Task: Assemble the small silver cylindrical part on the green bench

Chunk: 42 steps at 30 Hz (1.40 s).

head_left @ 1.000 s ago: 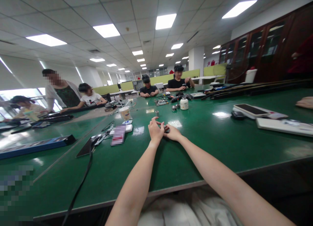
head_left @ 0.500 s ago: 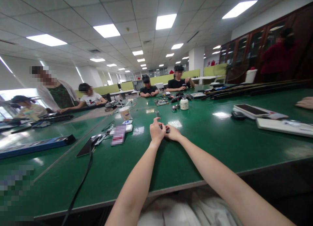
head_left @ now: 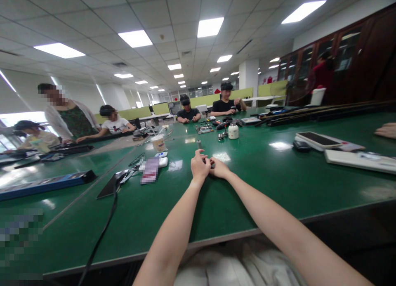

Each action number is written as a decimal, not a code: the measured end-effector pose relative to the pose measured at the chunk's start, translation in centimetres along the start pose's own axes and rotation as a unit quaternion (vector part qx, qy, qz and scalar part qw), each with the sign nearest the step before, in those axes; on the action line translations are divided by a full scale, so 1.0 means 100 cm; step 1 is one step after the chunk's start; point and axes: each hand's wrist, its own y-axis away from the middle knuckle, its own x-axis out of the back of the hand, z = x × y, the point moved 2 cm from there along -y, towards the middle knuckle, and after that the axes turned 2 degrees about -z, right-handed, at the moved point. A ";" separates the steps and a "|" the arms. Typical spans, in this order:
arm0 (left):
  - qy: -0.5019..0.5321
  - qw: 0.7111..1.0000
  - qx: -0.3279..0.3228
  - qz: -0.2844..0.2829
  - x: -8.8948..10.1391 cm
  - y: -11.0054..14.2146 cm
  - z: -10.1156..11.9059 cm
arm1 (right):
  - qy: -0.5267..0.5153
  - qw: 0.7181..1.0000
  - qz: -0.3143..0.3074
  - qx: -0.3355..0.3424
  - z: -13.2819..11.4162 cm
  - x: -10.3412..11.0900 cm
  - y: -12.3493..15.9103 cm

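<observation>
My left hand (head_left: 200,166) and my right hand (head_left: 220,169) meet over the green table (head_left: 266,195), fingers curled together. A small dark piece (head_left: 213,164) shows between them; most of it is covered, and its kind is too small to make out. Just beyond the left fingers a short grey metallic cylinder (head_left: 199,145) rises upright; whether those fingers touch it cannot be seen. Both forearms reach in from the near table edge.
To the left are a cup (head_left: 159,143), a white device (head_left: 162,162), a dark flat panel (head_left: 109,185) and a black cable (head_left: 107,228). A white jar (head_left: 233,131) stands ahead. At right lies a phone (head_left: 318,139). Several people sit or stand around.
My hands stay together in nearly the same place, with only a slight shift of the left fingers. The person in red at the far right has moved leftward along the cabinets.
</observation>
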 end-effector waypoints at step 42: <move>-0.058 0.986 0.147 0.048 0.014 -0.009 -0.039 | 0.003 1.000 0.010 0.001 0.007 -0.006 -0.003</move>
